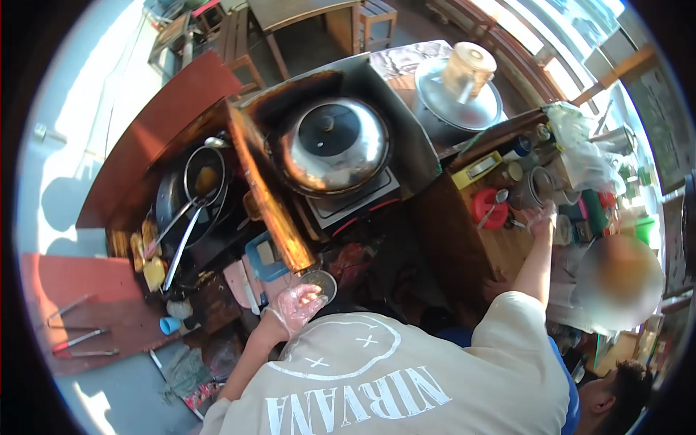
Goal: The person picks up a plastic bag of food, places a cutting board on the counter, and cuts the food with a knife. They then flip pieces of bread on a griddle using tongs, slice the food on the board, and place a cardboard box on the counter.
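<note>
Neither of my hands shows in the head view. A person in a beige printed shirt [406, 377] bends over the cooking stall below me. One of their hands, in a clear plastic glove [296, 304], rests at a small round metal bowl [321, 282] near the stove's front. Their other gloved hand [540, 217] reaches up to the jars and tins on the wooden counter, next to a red lid holding a spoon [491, 208].
A covered steel wok [335, 145] sits on a burner inside a metal windshield. To the left is a dark frying pan with a strainer and ladles [192, 196]. Tongs [76, 341] lie on a red board. A lidded pot [460, 90] stands behind. A second person's dark hair [627, 384] shows at bottom right.
</note>
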Available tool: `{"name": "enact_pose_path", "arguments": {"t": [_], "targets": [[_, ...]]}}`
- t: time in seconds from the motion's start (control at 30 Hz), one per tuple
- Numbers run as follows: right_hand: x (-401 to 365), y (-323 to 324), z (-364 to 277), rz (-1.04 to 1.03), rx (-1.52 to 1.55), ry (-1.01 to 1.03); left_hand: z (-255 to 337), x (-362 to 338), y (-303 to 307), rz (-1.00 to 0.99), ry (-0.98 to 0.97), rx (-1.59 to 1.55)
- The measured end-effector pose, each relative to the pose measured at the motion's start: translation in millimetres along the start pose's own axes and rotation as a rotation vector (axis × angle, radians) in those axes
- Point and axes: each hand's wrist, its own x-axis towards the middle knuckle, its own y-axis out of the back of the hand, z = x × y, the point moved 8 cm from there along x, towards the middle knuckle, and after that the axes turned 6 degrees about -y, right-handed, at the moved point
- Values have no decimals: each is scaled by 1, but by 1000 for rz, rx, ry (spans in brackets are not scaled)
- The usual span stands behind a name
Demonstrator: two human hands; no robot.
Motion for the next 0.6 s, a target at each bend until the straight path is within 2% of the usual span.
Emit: {"name": "enact_pose_path", "arguments": {"t": [0.07, 0.1, 0.13, 0.2, 0.27, 0.3, 0.33, 0.4, 0.47, 0.5, 0.53, 0.6], "targets": [[22, 44, -20, 374, -899, 924, -8, -6, 4, 30, 14, -25], [-6, 27, -38, 675, -1136, 908, -17, -8, 2, 2, 60, -27], [-40, -5, -32, 588, -1055, 1036, -26, -10, 0, -24, 106, -29], [-209, -150, -34, 380, -908, 1268, -33, -13, 3, 8, 101, -26], [-320, -267, -15, 52, -911, 1556, -30, -15, 4, -25, -13, 24], [-319, -293, 3, -225, -501, 1208, -35, -19, 9, 12, 25, 13], [-382, -345, 12, -312, -854, 1506, -37, -22, 9, -6, 24, 15], [-426, -403, 56, -651, -871, 1524, -48, -31, 12, 23, 51, -9], [-483, -451, 84, -1003, -750, 1367, -55, -42, 13, 54, -19, -1], [-517, -470, 95, -1191, -803, 1454, -62, -50, 14, 83, -19, -4], [-541, -485, 93, -1234, -792, 1453, -71, -59, 14, 113, -1, -20], [-596, -506, 102, -1612, -870, 1513, -94, -76, 11, 132, 48, -67]]}}
